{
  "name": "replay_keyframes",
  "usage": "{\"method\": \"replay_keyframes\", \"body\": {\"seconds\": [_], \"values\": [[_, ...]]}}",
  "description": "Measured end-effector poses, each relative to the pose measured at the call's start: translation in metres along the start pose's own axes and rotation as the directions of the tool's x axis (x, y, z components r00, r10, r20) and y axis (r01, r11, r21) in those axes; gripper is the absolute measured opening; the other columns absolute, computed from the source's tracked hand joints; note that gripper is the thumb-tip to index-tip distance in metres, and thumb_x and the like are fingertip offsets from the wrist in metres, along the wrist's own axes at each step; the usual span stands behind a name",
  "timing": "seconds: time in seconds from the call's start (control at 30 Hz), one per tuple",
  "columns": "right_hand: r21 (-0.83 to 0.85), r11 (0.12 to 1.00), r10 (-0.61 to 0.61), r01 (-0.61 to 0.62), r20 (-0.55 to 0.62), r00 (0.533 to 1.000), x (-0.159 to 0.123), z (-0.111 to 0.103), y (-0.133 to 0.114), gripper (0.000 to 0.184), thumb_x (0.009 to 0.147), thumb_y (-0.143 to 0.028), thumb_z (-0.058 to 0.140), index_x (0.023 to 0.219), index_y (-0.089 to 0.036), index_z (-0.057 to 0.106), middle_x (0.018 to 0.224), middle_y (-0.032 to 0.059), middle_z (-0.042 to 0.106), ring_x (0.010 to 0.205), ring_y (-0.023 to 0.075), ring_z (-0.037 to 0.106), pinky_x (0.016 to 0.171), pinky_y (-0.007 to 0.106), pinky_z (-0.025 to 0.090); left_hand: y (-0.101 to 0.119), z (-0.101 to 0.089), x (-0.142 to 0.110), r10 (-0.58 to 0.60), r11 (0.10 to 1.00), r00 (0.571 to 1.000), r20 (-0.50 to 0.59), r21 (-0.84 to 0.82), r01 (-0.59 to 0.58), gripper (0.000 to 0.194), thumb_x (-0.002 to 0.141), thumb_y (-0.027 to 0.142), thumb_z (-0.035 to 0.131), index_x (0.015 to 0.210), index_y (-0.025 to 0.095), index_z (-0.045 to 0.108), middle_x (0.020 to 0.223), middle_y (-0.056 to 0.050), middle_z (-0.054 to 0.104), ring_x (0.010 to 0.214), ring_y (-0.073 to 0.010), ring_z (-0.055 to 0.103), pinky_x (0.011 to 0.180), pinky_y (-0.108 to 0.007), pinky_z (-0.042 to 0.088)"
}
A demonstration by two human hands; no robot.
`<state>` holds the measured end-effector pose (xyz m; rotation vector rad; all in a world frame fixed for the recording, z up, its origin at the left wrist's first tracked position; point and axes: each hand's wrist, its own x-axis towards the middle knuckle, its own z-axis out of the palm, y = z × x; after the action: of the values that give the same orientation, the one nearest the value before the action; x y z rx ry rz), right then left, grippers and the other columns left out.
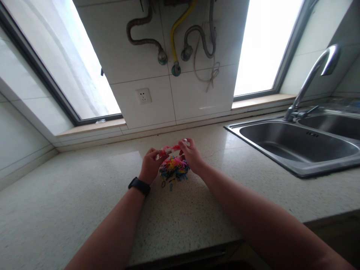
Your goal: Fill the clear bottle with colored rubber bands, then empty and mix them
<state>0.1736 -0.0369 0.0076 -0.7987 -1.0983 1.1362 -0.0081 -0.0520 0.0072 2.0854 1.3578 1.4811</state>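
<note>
A pile of small colourful rubber bands (pixel 173 168) lies on the counter, in pink, yellow, blue, black and other colours. Just above its far side, my left hand (pixel 150 165) is closed in a pinch on a bunch of red bands (pixel 165 151), with something pale or clear beside them. My right hand (pixel 192 156) has its fingers curled at the other end of the red strands, where a whitish bit shows at the fingertips. Whether a clear wrapper surrounds the red bands is too small to tell. A few loose bands (pixel 171 187) lie at the pile's near edge.
The speckled stone counter (pixel 92 202) runs to a tiled wall with a socket (pixel 143 96) and hoses above. At right is a steel double sink (pixel 298 168) with a curved tap (pixel 306 80). My left wrist wears a black watch (pixel 139 186).
</note>
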Motion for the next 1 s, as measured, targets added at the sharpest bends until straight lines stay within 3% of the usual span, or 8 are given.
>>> {"method": "replay_keyframes", "body": {"seconds": [0.47, 0.6, 0.7, 0.83, 1.0], "values": [[-0.041, 0.999, -0.003, 0.003, -0.011, 1.0, 0.001, 0.0, 0.002, 0.053, 0.075, -0.059, 0.066, 0.107, -0.025, 0.041, 0.057, -0.0104, 0.051, 0.04, 0.0083, 0.045, 0.038, 0.019, 0.036, -0.005, 0.001, 0.0, -0.016, 0.999, 0.997, -0.072, 0.03, 0.018, 0.028, 0.07, 0.038, 0.081, 0.065, 0.016, 0.064, 0.072, 0.003, 0.047, 0.062, -0.0108, 0.042, 0.059, -0.025, 0.034], [0.013, 0.999, -0.031, 0.032, -0.032, 0.999, 0.003, -0.002, 0.0, 0.05, 0.076, -0.057, 0.065, 0.109, -0.027, 0.041, 0.068, -0.0082, 0.054, 0.046, 0.0083, 0.047, 0.039, 0.019, 0.037, -0.009, 0.001, 0.0, -0.015, 1.0, 0.997, -0.069, -0.004, 0.015, 0.028, 0.07, 0.041, 0.08, 0.073, 0.017, 0.067, 0.077, 0.001, 0.053, 0.063, -0.0111, 0.046, 0.061, -0.025, 0.038], [0.063, 0.996, -0.066, 0.069, -0.062, 0.996, 0.006, -0.006, -0.003, 0.047, 0.078, -0.053, 0.065, 0.111, -0.029, 0.042, 0.077, -0.006, 0.055, 0.052, 0.008, 0.047, 0.04, 0.018, 0.038, -0.012, 0.002, 0.0, -0.02, 0.999, 0.999, -0.04, -0.048, 0.018, 0.026, 0.076, 0.043, 0.074, 0.084, 0.018, 0.071, 0.086, -0.001, 0.059, 0.067, -0.0119, 0.05, 0.066, -0.027, 0.042], [0.012, 0.991, -0.133, 0.133, -0.039, 0.99, 0.009, -0.01, -0.008, 0.048, 0.082, -0.051, 0.063, 0.121, -0.031, 0.044, 0.076, -0.0051, 0.053, 0.05, 0.0074, 0.043, 0.04, 0.018, 0.034, -0.014, 0.006, -0.001, -0.021, 0.999, 0.998, 0.06, -0.04, 0.023, 0.025, 0.079, 0.043, 0.071, 0.087, 0.019, 0.073, 0.089, -0.003, 0.059, 0.071, -0.0129, 0.052, 0.067, -0.027, 0.044], [-0.143, 0.929, -0.339, 0.341, 0.041, 0.94, 0.007, -0.013, -0.019, 0.051, 0.087, -0.047, 0.058, 0.134, -0.033, 0.04, 0.071, -0.0055, 0.048, 0.049, 0.0081, 0.035, 0.043, 0.021, 0.031, -0.013, 0.008, -0.003, -0.021, 0.999, 0.986, 0.166, 0.033, 0.016, 0.023, 0.079, 0.042, 0.07, 0.088, 0.021, 0.074, 0.086, -0.003, 0.057, 0.068, -0.0128, 0.048, 0.064, -0.026, 0.042]]}}
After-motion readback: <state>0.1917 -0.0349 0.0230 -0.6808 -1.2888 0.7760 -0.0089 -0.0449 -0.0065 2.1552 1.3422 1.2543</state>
